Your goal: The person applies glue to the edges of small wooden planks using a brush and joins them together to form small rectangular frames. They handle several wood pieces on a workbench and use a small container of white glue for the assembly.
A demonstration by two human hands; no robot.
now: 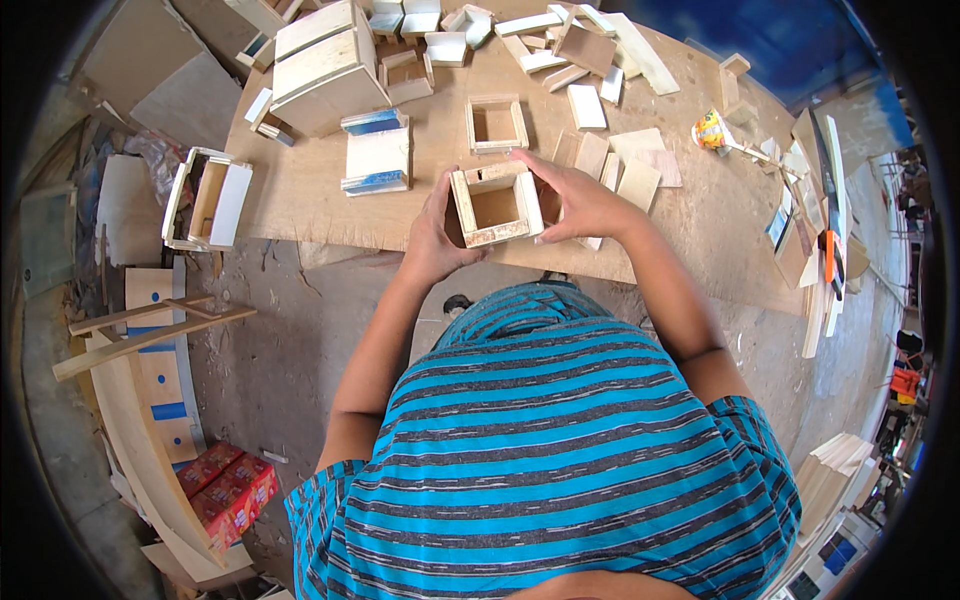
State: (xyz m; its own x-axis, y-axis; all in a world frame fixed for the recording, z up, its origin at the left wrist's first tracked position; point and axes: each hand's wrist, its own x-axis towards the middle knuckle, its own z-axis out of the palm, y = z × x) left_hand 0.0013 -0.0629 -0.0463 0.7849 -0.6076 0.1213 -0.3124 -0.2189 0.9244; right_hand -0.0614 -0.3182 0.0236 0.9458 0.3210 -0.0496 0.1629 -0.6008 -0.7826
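Two hands are clamped on one small open-topped wooden box (497, 235): the left hand (436, 242) cups its left side, and the right hand (588, 205) spans its right side, the fingertips at the far corner and the thumb at the near one. The box is above the near edge of the worktop (715, 240); whether it touches the wood, I cannot tell. Just beyond it sits a similar open wooden frame (497, 148). To the left lies a pale panel (378, 152) with two blue strips, and to the right are loose flat boards (638, 185). Farther out stand a large wooden case (330, 95) at the far left and a yellow container (708, 130) at the right. Red cartons (225, 492) rest on the floor (290, 360), lower left.
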